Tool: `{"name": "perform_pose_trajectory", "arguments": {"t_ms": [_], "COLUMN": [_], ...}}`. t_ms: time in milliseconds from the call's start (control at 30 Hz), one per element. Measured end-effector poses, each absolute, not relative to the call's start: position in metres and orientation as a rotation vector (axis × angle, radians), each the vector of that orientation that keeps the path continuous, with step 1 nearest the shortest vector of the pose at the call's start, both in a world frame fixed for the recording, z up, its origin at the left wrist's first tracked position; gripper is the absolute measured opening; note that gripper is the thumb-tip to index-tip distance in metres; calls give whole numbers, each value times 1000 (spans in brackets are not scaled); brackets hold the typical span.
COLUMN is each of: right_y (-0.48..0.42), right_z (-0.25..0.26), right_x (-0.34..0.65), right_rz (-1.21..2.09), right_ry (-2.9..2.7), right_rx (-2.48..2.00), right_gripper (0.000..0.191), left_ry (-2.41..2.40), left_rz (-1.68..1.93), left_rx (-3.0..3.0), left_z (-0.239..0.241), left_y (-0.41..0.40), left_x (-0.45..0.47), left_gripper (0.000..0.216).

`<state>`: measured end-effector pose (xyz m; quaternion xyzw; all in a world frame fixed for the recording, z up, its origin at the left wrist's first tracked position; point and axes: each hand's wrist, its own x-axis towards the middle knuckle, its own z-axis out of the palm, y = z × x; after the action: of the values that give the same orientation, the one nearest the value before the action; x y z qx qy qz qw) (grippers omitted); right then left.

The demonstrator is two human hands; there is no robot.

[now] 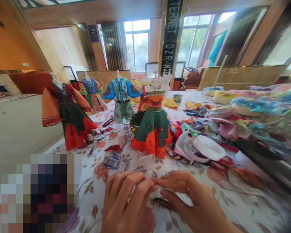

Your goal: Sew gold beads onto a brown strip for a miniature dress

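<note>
My left hand point(128, 197) is closed low over the table, its fingers bent and pressed together at the tips. My right hand point(191, 194), with a ring on one finger, meets it fingertip to fingertip. What the fingers pinch is too small and hidden to make out. Just beyond them lie a clear plastic bag point(142, 161) and a small packet of blue beads point(113, 161). Below my right thumb rests a slim dark green and red tool point(164, 204), kind unclear. Behind the bags stands a small mannequin in an orange top and a green and red skirt point(155, 129).
More small mannequins wear a red and green dress point(72, 119), a blue jacket point(121, 89) and a patterned outfit point(91, 92). On the right are white tape rolls point(210, 148), red-handled scissors point(223, 164), fabric scraps point(218, 124) and a dark flat device point(266, 161). A flowered cloth point(87, 191) covers the table.
</note>
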<state>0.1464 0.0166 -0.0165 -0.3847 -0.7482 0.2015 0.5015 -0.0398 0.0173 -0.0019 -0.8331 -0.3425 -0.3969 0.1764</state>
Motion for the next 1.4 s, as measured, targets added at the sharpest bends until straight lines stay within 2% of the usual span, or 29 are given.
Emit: {"name": "perform_pose_trajectory", "arguments": {"t_ms": [400, 600, 800, 933, 1067, 1400], "right_y": [16, 15, 13, 14, 15, 13], "right_z": [-17, -16, -16, -16, -16, -14], "right_x": [146, 146, 145, 145, 146, 145], "right_rz": [588, 655, 686, 714, 710, 760], "right_ry": [-1778, -1773, -1747, -1733, -1739, -1700], "right_rx": [-898, -935, -934, -953, -963, -918], "right_gripper": [17, 20, 23, 17, 12, 19], "left_ry": [-933, -997, -1096, -1125, -1120, -1095], "left_rz": [-1037, -1178, -1455, -1513, -1516, -1365], "left_rx": [-2349, -2336, -2252, -2260, -2253, -2313], "left_z": [-6, -4, 2, 2, 0, 1], "left_y": [14, 18, 19, 17, 17, 19], "left_x": [-49, -42, -26, -22, -22, -31], "left_gripper": [16, 15, 22, 25, 24, 17]}}
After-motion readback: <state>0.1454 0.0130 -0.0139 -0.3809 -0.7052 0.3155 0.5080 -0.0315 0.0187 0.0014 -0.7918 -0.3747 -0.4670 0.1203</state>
